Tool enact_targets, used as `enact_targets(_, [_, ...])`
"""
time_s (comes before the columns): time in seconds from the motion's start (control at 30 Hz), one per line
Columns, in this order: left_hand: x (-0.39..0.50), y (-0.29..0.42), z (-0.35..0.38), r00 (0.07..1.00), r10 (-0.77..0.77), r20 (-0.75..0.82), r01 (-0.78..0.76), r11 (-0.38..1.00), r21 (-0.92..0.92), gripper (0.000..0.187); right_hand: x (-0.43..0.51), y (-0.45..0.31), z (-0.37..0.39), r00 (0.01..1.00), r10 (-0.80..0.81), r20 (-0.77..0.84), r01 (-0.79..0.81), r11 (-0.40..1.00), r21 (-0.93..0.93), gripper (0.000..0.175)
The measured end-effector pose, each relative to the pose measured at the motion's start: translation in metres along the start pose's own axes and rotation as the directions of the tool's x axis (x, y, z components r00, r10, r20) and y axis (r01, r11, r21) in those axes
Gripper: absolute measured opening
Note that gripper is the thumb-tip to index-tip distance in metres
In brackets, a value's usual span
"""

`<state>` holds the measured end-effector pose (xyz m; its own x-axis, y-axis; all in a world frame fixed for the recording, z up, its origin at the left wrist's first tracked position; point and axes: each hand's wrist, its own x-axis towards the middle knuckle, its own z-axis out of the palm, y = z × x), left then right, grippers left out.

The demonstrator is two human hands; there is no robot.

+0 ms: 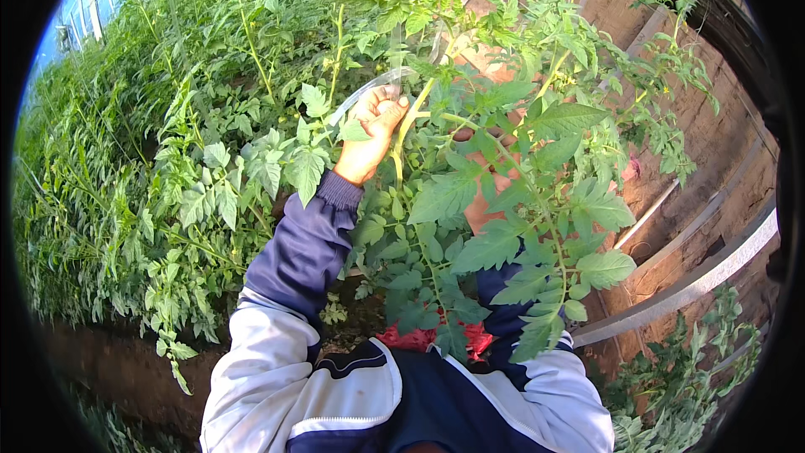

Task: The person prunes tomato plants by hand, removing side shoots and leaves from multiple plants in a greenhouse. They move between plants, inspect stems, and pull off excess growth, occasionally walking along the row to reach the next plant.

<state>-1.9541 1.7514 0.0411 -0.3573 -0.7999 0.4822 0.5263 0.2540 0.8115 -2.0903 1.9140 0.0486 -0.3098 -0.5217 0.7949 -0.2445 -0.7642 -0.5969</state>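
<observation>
My left hand (376, 126) is raised in front of me, fingers closed on a clear plastic strip (371, 89). Part of the strip curves off to the left, and more of it hangs from above. Just right of the thumb rises the pale green stem of a tomato plant (415, 114). A long leaf branch (534, 192) arches from this stem towards my right forearm. Behind its leaves is my right hand (489, 167), seen only in patches close to the stem. The foliage hides most of its fingers and whatever they may hold.
Dense tomato plants (126, 170) fill the left side. An earthen wall (679, 214) stands on the right, with a pale curved rib (692, 292) along it. Red crumpled material (409, 336) shows below at my waist. More foliage (685, 371) lies at lower right.
</observation>
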Motion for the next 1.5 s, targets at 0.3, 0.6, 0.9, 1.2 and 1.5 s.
enact_targets(0.3, [-0.018, -0.002, -0.032, 0.945, 0.324, 0.046, -0.304, 0.921, -0.243, 0.053, 0.082, -0.082, -0.004, 0.995, -0.098, 0.012, 0.095, 0.980, 0.173, 0.046])
enact_targets(0.6, [-0.034, 0.022, -0.018, 0.968, 0.250, -0.011, -0.250, 0.965, -0.084, 0.038, 0.204, -0.186, 0.014, 0.738, -0.067, 0.672, 0.133, 0.990, -0.047, 0.055])
enact_targets(0.9, [-0.027, 0.026, -0.003, 0.976, 0.192, -0.105, -0.196, 0.980, -0.027, 0.026, 0.116, -0.301, 0.073, 0.846, -0.345, 0.407, 0.534, 0.547, -0.644, 0.030])
enact_targets(1.2, [-0.036, 0.032, 0.009, 0.963, 0.222, -0.152, -0.205, 0.971, 0.122, 0.021, 0.155, -0.174, 0.056, 0.749, 0.126, 0.650, 0.600, 0.288, -0.747, 0.033])
enact_targets(1.5, [-0.037, 0.032, 0.009, 0.966, 0.238, -0.103, -0.215, 0.957, 0.193, 0.016, 0.164, -0.120, 0.044, 0.760, 0.127, 0.637, 0.628, 0.103, -0.771, 0.027])
